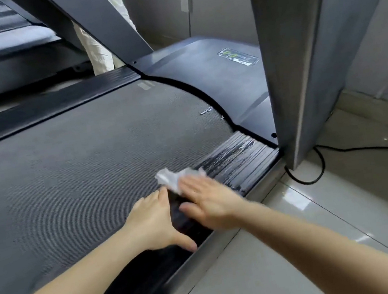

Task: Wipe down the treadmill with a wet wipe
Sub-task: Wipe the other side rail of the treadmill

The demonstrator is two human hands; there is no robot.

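Side-rail wiping in progress: right hand [207, 199], fingers flat, presses wet wipe [176, 177] beside upright post [300, 55]; left hand [155, 222], fingers spread, braces; next, probably wipe toward the post.

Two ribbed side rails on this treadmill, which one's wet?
The right side rail, beside the right hand pressing the wet wipe; it shows glossy wet streaks. The left side rail looks dry.

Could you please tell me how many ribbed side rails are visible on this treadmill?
2: the black ribbed right rail under the white wet wipe, and the left one across the belt.
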